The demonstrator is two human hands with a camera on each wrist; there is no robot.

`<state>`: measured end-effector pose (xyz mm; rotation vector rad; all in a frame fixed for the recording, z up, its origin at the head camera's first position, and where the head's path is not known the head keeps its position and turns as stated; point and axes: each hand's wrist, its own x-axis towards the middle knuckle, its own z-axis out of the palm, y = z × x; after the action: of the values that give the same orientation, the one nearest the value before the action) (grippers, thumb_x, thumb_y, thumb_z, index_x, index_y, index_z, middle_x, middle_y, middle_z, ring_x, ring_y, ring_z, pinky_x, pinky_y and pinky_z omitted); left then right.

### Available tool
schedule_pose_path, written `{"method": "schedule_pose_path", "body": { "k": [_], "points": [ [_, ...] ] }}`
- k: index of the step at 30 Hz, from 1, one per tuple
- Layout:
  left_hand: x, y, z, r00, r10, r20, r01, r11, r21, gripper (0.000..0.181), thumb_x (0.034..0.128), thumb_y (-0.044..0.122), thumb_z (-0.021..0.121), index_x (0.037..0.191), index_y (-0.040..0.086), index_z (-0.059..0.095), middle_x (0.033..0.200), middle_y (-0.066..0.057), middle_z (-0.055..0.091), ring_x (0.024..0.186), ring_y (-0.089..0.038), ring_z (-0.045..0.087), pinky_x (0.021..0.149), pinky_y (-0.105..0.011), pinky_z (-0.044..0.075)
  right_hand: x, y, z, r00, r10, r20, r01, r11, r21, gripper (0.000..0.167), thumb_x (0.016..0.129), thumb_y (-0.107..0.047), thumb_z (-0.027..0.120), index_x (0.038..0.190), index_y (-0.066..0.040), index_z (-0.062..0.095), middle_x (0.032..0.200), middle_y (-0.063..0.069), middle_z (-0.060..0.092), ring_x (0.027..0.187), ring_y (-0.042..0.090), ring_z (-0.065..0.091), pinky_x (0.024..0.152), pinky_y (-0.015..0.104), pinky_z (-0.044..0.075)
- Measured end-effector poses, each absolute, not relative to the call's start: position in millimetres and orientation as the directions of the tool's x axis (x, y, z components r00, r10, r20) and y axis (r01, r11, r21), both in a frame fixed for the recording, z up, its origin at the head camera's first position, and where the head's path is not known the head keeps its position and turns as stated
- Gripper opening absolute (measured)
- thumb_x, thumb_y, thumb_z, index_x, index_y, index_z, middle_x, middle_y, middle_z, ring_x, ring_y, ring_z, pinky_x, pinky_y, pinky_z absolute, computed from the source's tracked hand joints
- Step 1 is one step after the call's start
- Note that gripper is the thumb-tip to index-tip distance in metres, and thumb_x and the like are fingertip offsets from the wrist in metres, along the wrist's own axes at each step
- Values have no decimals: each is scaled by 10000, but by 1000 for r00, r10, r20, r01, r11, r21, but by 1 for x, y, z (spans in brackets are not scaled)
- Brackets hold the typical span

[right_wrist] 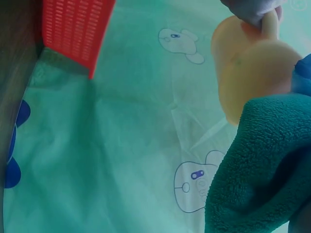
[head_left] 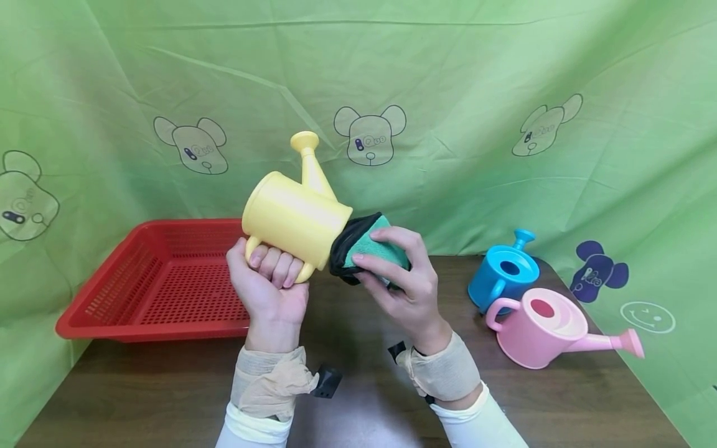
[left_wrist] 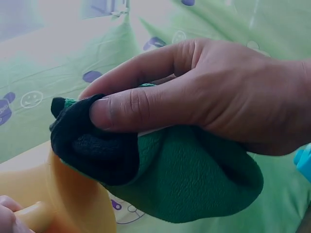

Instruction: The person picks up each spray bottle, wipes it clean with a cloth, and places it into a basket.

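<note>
In the head view my left hand (head_left: 271, 283) grips the handle of a yellow watering can (head_left: 297, 218), holding it tilted in the air with its spout up. My right hand (head_left: 406, 280) pinches a folded green cloth (head_left: 383, 249) with black edging, close against the base end of the can. The left wrist view shows the right thumb over the black edge of the cloth (left_wrist: 180, 179), beside the can (left_wrist: 77, 194). Green cloth (right_wrist: 257, 155) fills the lower right of the right wrist view, near the can's base (right_wrist: 257, 73).
A red plastic basket (head_left: 190, 330) stands on the left of the brown table (head_left: 358, 386). Over on the right are a blue watering can (head_left: 487, 280) and a pink watering can (head_left: 538, 339). A green curtain (head_left: 448, 74) with bear prints hangs behind.
</note>
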<state>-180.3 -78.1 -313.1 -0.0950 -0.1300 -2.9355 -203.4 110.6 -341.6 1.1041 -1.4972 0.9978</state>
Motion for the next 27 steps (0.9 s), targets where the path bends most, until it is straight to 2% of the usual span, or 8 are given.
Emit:
{"method": "schedule_pose_path", "body": {
  "k": [3, 8, 14, 27],
  "points": [
    [-180, -79, -312, -983, -176, 60, 180, -980, 82, 556, 1094, 317, 348, 561, 160, 375, 440, 29, 333, 366, -107, 230, 441, -204, 149, -203, 109, -341, -80, -175, 981, -968, 249, -34, 161, 983, -227, 754, 1079, -104, 794, 1208, 261, 622, 1155, 406, 594, 1076, 407, 501],
    [-180, -79, -312, -989, -146, 14, 146, -985, 91, 558, 1093, 342, 388, 565, 160, 391, 452, 18, 354, 372, -120, 262, 419, -216, 203, -203, 107, -343, -85, -206, 975, -966, 258, -30, 186, 993, -256, 742, 1107, -117, 791, 1256, 246, 620, 1208, 399, 572, 1117, 422, 474],
    [-181, -79, -312, -995, -94, 36, 96, -993, 62, 573, 1095, 339, 371, 549, 167, 357, 444, 28, 311, 377, -119, 212, 460, -218, 135, -205, 106, -342, -77, -220, 972, -951, 309, -5, 162, 976, -247, 765, 1101, -147, 793, 1249, 214, 641, 1191, 392, 577, 1097, 444, 477],
    [-181, -74, -311, -997, -65, 49, 68, -995, 75, 552, 1089, 337, 352, 564, 167, 360, 445, 24, 321, 376, -123, 238, 451, -221, 160, -205, 107, -339, -69, -130, 989, -941, 337, -21, 122, 982, -213, 757, 1038, -114, 799, 1188, 250, 651, 1157, 412, 597, 1104, 429, 495]
  ]
}}
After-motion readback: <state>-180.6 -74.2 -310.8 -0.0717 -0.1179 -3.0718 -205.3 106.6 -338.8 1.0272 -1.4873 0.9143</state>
